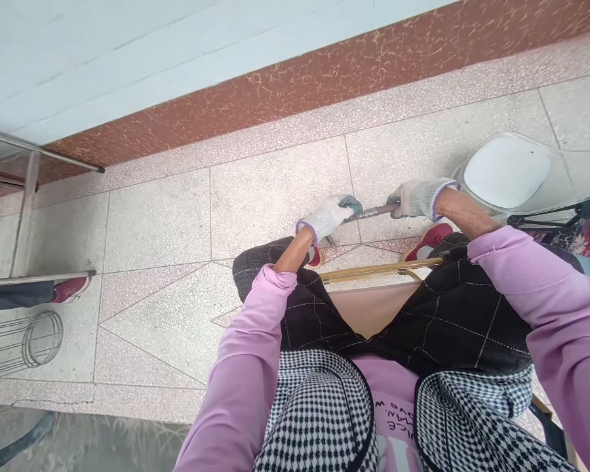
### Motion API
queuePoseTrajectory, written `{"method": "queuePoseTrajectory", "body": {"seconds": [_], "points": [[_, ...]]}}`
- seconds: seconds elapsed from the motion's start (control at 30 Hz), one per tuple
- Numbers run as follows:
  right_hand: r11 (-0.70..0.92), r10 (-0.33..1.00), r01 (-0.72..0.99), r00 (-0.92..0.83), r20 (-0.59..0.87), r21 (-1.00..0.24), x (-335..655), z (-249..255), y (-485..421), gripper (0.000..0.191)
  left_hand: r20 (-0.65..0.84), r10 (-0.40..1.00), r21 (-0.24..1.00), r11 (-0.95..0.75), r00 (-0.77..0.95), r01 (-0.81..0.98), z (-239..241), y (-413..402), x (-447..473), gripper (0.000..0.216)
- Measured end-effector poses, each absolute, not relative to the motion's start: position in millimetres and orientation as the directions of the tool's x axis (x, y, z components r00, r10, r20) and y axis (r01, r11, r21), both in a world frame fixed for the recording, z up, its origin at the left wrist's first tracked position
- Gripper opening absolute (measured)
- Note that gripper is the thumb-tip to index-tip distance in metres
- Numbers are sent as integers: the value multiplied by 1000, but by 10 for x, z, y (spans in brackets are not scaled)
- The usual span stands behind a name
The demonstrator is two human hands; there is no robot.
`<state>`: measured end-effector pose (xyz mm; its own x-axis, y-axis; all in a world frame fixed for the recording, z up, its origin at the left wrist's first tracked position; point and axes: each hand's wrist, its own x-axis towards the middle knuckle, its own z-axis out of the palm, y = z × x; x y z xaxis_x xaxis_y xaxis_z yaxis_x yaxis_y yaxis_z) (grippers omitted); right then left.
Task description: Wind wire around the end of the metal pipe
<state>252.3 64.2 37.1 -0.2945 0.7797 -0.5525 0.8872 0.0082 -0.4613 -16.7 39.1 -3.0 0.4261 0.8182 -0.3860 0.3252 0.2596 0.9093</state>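
Observation:
My left hand, in a white knitted glove with dark fingers and a purple cuff, is closed around one end of a thin dark brown rod. The rod's surface looks ridged or wrapped near the left hand, but its exact kind is unclear. On its other end my right hand is closed, wearing a matching glove. Between the hands the rod is held roughly level above the floor, in front of my knees. A small dark tip shows below the left hand; I cannot tell if it belongs to the rod.
A clear plastic bag or tub with a white lid-like piece stands at right. A yellow bar crosses between my legs. At left are a metal frame, a wire basket and another person's shoe. A wall runs behind.

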Motion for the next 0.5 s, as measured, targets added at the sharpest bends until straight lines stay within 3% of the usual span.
{"method": "queuePoseTrajectory", "body": {"seconds": [0.1,0.17,0.27,0.37,0.5], "points": [[37,791,961,-197,-579,-276,2486,432,735,29,-376,824,913,253,424,319,-4,378,-136,11],[25,823,971,-154,-547,-237,2456,528,751,34,-369,829,916,249,420,314,21,374,-129,17],[-131,844,887,-134,-519,-442,2415,693,696,35,-368,833,920,261,414,292,32,373,-122,27],[-278,830,661,-200,-521,-697,2416,803,613,34,-358,830,927,261,428,268,-1,382,-108,27],[-307,757,457,-414,-505,-835,2543,803,559,47,-343,827,922,207,445,326,-49,401,-122,24]]}}
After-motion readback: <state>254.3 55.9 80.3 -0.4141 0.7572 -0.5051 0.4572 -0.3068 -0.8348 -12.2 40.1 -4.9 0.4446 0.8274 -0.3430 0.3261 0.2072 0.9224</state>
